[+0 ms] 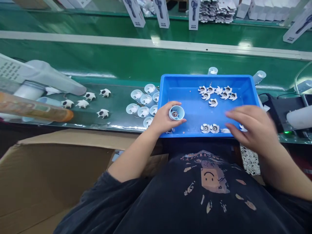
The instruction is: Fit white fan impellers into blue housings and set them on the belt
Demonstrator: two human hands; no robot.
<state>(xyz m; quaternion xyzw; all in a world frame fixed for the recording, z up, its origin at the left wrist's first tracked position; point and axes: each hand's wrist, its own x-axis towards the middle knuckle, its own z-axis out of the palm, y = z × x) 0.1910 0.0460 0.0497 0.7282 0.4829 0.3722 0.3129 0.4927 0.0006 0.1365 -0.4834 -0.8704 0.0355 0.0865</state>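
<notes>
My left hand (pixel 162 117) grips a light-blue cylindrical housing (pixel 180 110) over the left side of the blue tray (pixel 207 77). The housing's open end faces up, and a small round motor part shows inside. Over the tray's right side is my right hand (pixel 252 126), slightly blurred, thumb and fingers apart with nothing visible between them. Several white fan impellers (pixel 213 102) lie in the tray, most in a cluster toward the back. More impellers (pixel 205 128) rest along its front edge, some partly hidden by my right hand.
Left of the tray stand several light-blue housings (pixel 143 111) with white blades inside. Loose impellers (pixel 103 113) lie farther left, near an orange-tipped tube (pixel 65 115). A black device (pixel 278 112) sits at the right. Below the bench is a cardboard box (pixel 60 175). Product boxes (pixel 162 14) line the shelf.
</notes>
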